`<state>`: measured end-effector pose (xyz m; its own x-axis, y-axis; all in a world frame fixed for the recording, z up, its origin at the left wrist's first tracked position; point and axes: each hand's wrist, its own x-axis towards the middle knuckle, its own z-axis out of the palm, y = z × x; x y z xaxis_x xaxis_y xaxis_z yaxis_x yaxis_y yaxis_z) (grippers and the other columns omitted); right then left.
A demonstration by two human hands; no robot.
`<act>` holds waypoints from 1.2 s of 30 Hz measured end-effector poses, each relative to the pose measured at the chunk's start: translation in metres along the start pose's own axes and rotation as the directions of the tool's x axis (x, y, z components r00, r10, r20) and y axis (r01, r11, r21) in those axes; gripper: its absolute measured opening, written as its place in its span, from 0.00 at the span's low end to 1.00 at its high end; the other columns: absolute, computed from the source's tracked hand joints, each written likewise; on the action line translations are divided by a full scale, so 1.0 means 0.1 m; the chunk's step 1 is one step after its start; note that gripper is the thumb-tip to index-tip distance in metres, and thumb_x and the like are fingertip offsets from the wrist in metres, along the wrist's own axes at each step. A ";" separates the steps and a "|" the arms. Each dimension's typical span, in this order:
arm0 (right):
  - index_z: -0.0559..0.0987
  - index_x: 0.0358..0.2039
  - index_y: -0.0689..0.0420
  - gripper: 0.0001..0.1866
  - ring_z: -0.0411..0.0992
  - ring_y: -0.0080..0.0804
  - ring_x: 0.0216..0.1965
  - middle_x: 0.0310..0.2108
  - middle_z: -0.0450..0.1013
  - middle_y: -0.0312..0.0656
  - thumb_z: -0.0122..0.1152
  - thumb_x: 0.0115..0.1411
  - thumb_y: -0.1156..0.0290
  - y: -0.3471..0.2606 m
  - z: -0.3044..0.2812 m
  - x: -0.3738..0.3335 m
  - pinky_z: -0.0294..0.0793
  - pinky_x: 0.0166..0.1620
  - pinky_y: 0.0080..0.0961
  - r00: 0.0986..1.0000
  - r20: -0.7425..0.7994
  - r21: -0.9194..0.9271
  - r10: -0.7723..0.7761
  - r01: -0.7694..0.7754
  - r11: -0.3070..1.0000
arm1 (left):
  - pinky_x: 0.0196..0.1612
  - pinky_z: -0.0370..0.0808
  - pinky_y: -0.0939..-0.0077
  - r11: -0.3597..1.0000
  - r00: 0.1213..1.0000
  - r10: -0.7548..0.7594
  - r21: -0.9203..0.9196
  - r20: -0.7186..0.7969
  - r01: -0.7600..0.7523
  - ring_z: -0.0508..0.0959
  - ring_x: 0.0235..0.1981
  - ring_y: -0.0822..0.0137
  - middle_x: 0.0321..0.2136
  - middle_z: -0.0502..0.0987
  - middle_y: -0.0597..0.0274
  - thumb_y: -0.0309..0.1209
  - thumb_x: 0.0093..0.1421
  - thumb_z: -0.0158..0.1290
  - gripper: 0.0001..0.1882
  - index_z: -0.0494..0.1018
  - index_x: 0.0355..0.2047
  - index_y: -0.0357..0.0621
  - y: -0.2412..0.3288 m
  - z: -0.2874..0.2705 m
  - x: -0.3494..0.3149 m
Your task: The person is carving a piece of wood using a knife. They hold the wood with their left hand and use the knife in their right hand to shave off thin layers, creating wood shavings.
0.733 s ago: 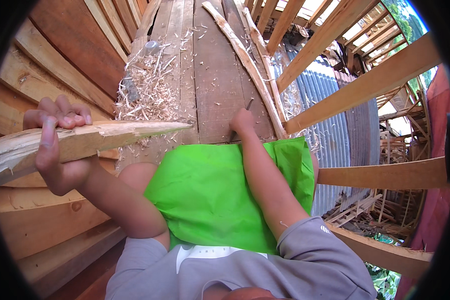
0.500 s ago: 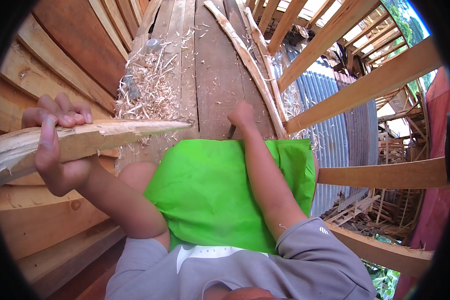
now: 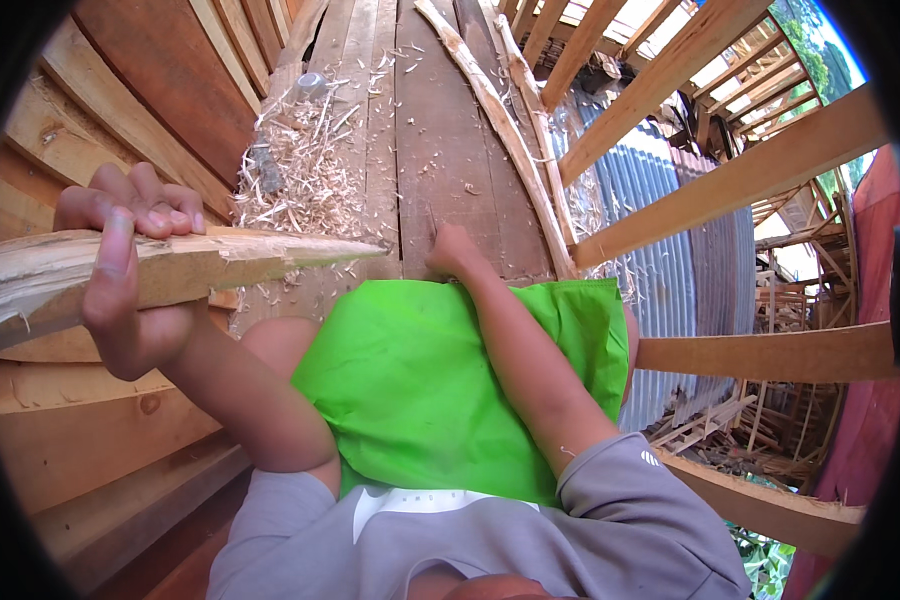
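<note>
A long pale wooden pole, whittled to a narrow tip, comes in from the left edge. My left hand is closed around it, thumb on the near side and fingers over the top. To the right of its tip, above the floorboards, my right hand is in a fist on a thin dark tool that looks like a knife, mostly hidden by the fingers. The fist is apart from the pole. A bright green cloth covers my lap, under both forearms.
Curly wood shavings are heaped on the plank floor, beside a clear cup. Two peeled poles lie along the right. A board wall stands at left, wooden rails and corrugated metal sheets at right.
My right hand has moved left, closer to the pole's tip, and the tool's dark handle no longer shows below the fist. My left hand and the pole have shifted slightly right.
</note>
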<state>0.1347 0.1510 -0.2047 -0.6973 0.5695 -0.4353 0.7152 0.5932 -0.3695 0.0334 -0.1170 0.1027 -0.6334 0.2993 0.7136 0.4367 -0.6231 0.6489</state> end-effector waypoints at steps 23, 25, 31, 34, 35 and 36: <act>0.75 0.39 0.69 0.16 0.73 0.58 0.40 0.39 0.73 0.58 0.55 0.56 0.68 0.09 0.00 0.26 0.74 0.44 0.47 0.858 -0.513 0.131 -0.022 0.104 0.986 | 0.29 0.68 0.71 0.999 0.998 -0.041 0.007 -0.047 0.041 0.65 0.24 0.69 0.22 0.65 0.59 0.32 0.49 0.47 0.10 0.64 0.30 0.41 -0.04 -0.05 -0.01; 0.75 0.38 0.70 0.16 0.73 0.58 0.41 0.39 0.72 0.61 0.56 0.55 0.69 0.03 -0.13 0.18 0.74 0.45 0.46 0.879 -0.476 0.088 -0.003 0.051 0.995 | 0.29 0.68 0.72 0.998 0.995 -0.052 0.020 -0.086 0.054 0.65 0.24 0.69 0.22 0.65 0.59 0.32 0.49 0.47 0.10 0.64 0.30 0.41 -0.03 -0.07 -0.03; 0.74 0.39 0.71 0.15 0.74 0.57 0.42 0.35 0.73 0.64 0.57 0.51 0.76 0.22 0.05 0.31 0.73 0.48 0.45 0.799 -0.593 0.139 0.103 -0.025 0.990 | 0.29 0.67 0.73 0.998 0.996 -0.061 -0.004 -0.070 0.060 0.64 0.23 0.70 0.21 0.64 0.60 0.32 0.49 0.48 0.10 0.63 0.30 0.41 -0.10 0.00 0.01; 0.74 0.42 0.70 0.15 0.73 0.58 0.44 0.39 0.74 0.61 0.55 0.53 0.79 0.28 0.15 0.45 0.72 0.50 0.44 0.920 -0.391 0.208 0.033 0.054 0.977 | 0.29 0.68 0.73 0.998 0.996 -0.057 -0.011 -0.076 0.056 0.64 0.23 0.70 0.21 0.64 0.60 0.32 0.49 0.48 0.10 0.63 0.30 0.41 -0.10 0.03 0.02; 0.74 0.41 0.70 0.15 0.73 0.60 0.43 0.36 0.74 0.63 0.56 0.52 0.79 0.19 0.18 0.44 0.72 0.49 0.46 0.927 -0.345 0.130 -0.150 0.205 0.970 | 0.29 0.68 0.73 0.998 0.995 -0.059 0.000 -0.084 0.060 0.64 0.23 0.70 0.21 0.64 0.60 0.32 0.49 0.48 0.10 0.63 0.30 0.41 -0.09 0.01 0.01; 0.74 0.40 0.71 0.15 0.73 0.62 0.42 0.34 0.74 0.65 0.57 0.50 0.79 0.10 0.16 0.39 0.72 0.48 0.47 0.902 -0.288 0.060 -0.322 0.353 0.934 | 0.29 0.68 0.73 0.998 0.994 -0.062 0.005 -0.092 0.063 0.64 0.23 0.70 0.21 0.64 0.60 0.33 0.49 0.48 0.10 0.63 0.30 0.41 -0.08 0.00 0.00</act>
<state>0.1154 0.1702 -0.2392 -0.8731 0.4862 -0.0366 0.4245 0.7210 -0.5477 0.0300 -0.1121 0.0974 -0.7152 0.2696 0.6448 0.3993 -0.5995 0.6937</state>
